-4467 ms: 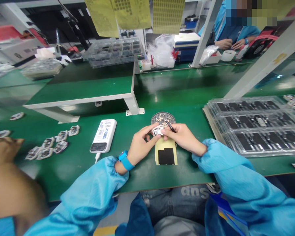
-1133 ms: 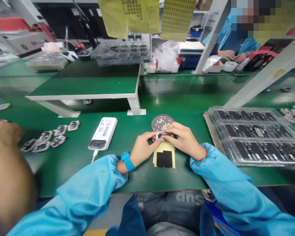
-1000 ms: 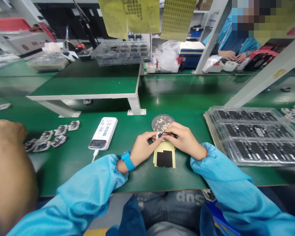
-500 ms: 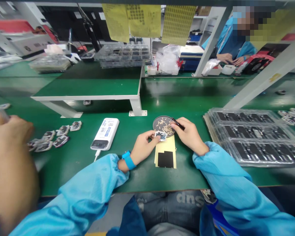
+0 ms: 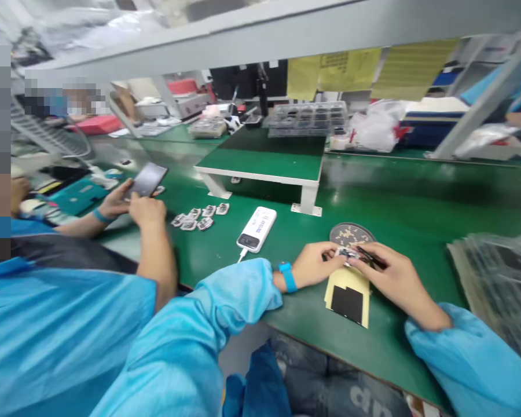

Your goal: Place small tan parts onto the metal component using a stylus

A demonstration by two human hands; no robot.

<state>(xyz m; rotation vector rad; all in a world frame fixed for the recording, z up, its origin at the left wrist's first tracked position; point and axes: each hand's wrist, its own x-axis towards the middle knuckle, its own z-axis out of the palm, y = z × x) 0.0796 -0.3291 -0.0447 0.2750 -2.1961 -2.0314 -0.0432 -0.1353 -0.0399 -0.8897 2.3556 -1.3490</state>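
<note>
The person's left hand (image 5: pixel 316 262) and right hand (image 5: pixel 395 284) meet over a small white circuit module (image 5: pixel 346 253), which sits between them just above the surface, its long axis running roughly across the view and tilted slightly down to the right. The left hand's fingers are pressed together, pinching the module's near edge. The right hand pinches slim black tweezers (image 5: pixel 370 257) between thumb and fingers, their long axis slanting from lower right to upper left, with the tip end pointing at the module; whether the tip touches it is too small to tell. Just behind the hands lies a round perforated dish (image 5: pixel 351 233) holding many small pale parts. Just below them lies a yellow backing sheet (image 5: pixel 347 298) bearing a black pad (image 5: pixel 347 304). Stacked clear plastic trays (image 5: pixel 499 278) sit at the right, blurred, with dark pieces inside. On the green surface (image 5: pixel 399 347) to the left are a white power bank (image 5: pixel 257 230) with a cable and a small group of white modules (image 5: pixel 197 219). Farther left, another person's hand (image 5: pixel 117 200) holds a smartphone (image 5: pixel 147 179). Long workbenches, more trays and plastic bags fill the room behind.
</note>
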